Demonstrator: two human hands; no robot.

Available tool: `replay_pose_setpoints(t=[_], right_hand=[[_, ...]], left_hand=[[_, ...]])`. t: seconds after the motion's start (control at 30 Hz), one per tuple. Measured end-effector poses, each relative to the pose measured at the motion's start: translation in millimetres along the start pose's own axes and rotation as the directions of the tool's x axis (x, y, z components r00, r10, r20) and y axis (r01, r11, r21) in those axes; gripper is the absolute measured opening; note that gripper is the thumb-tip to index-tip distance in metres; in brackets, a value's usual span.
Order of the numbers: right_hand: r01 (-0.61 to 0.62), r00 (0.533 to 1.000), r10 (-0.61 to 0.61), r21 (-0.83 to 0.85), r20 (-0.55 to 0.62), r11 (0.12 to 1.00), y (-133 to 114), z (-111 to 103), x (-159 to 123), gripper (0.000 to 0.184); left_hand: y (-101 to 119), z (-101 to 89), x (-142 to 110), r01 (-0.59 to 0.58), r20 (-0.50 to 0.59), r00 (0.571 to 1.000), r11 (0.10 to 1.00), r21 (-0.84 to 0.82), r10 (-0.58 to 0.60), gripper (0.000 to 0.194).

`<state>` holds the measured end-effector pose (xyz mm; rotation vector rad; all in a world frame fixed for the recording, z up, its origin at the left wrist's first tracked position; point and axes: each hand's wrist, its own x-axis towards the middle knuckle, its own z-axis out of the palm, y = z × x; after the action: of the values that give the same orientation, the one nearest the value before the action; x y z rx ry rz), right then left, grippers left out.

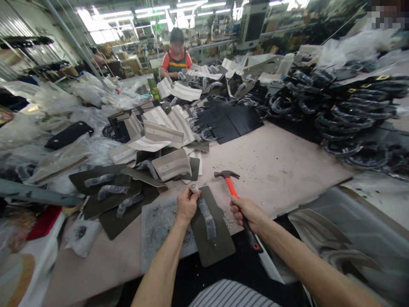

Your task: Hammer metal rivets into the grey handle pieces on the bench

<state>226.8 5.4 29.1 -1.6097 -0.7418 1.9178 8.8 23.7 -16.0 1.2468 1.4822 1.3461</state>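
Observation:
My right hand (248,212) is wrapped round the handle of a claw hammer (230,186) with an orange and black grip, its dark head pointing away from me. Pinched in my left hand (187,204) is a small pale round-topped metal piece (193,187), held upright at the far end of a dark olive panel (213,251). A handle wrapped in clear plastic (207,218) lies along that panel. Under the panel's left side is a worn grey board (159,226) with a pitted surface. The underside of the metal piece is hidden by my fingers.
Several olive panels with wrapped handles (119,204) lie at left, beside a heap of beige panels (171,164). Tiny metal bits (228,221) are scattered over the table (271,157). Black wrapped handles (345,123) are piled at right. Another person (177,62) sits across the table.

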Motion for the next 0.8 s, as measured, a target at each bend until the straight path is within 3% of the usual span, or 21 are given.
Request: replay_pose_setpoints(t=[0.07, 0.13, 0.2, 0.27, 0.3, 0.37, 0.43, 0.47, 0.5, 0.6, 0.67, 0.73, 0.8], right_hand=[[0.119, 0.992, -0.122, -0.108, -0.025, 0.987, -7.7, 4.6, -6.7, 0.024], [0.349, 0.928, -0.374, -0.348, -0.002, 0.870, -24.2, 8.5, -21.6, 0.030], [0.558, 0.763, -0.640, -0.587, 0.085, 0.587, -50.0, 11.9, -45.0, 0.034], [0.639, 0.573, -0.807, -0.695, 0.144, 0.330, -77.1, 15.2, -71.7, 0.033], [0.649, 0.491, -0.860, -0.716, 0.137, 0.256, -87.5, 16.7, -83.5, 0.032], [0.657, 0.369, -0.927, -0.725, 0.069, 0.207, -95.7, 19.0, -97.8, 0.030], [0.645, 0.319, -0.948, -0.734, 0.004, 0.214, -86.2, 18.6, -96.2, 0.031], [0.624, 0.336, -0.942, -0.755, 0.025, 0.203, -76.8, 16.9, -90.0, 0.031], [0.588, 0.389, -0.917, -0.790, 0.089, 0.173, -66.4, 14.2, -81.9, 0.031], [0.431, 0.649, -0.693, -0.902, 0.314, -0.006, -44.3, 4.1, -59.4, 0.028], [0.368, 0.748, -0.564, -0.926, 0.349, -0.084, -45.1, 0.1, -55.4, 0.025], [0.368, 0.750, -0.569, -0.928, 0.337, -0.064, -55.4, -0.1, -59.7, 0.026], [0.390, 0.700, -0.658, -0.921, 0.278, 0.025, -66.0, 1.1, -64.3, 0.029]], left_hand=[[-2.4, 1.4, -1.1, -0.035, -0.016, 0.999, 0.998, 0.051, 0.036, 0.017], [-4.2, 1.4, -1.8, -0.075, -0.016, 0.997, 0.993, 0.095, 0.077, 0.016], [-4.4, -0.1, -2.7, -0.107, 0.013, 0.994, 0.987, 0.122, 0.106, 0.014], [-3.1, -2.4, -4.0, -0.132, 0.056, 0.991, 0.981, 0.145, 0.125, 0.012], [-2.4, -3.4, -4.9, -0.143, 0.074, 0.988, 0.978, 0.154, 0.133, 0.012], [-1.5, -4.9, -6.4, -0.161, 0.090, 0.985, 0.974, 0.158, 0.148, 0.013], [-1.6, -5.4, -7.5, -0.166, 0.091, 0.984, 0.975, 0.146, 0.154, 0.014], [-2.1, -5.5, -7.8, -0.161, 0.089, 0.985, 0.978, 0.135, 0.150, 0.015], [-2.7, -5.5, -8.0, -0.151, 0.089, 0.986, 0.980, 0.127, 0.141, 0.015], [-4.9, -5.6, -8.0, -0.116, 0.097, 0.990, 0.984, 0.133, 0.104, 0.012], [-6.0, -5.8, -8.1, -0.109, 0.098, 0.991, 0.984, 0.140, 0.096, 0.011], [-6.2, -6.1, -8.3, -0.121, 0.098, 0.989, 0.982, 0.143, 0.108, 0.012], [-5.8, -6.3, -8.6, -0.135, 0.102, 0.987, 0.981, 0.142, 0.121, 0.015]])
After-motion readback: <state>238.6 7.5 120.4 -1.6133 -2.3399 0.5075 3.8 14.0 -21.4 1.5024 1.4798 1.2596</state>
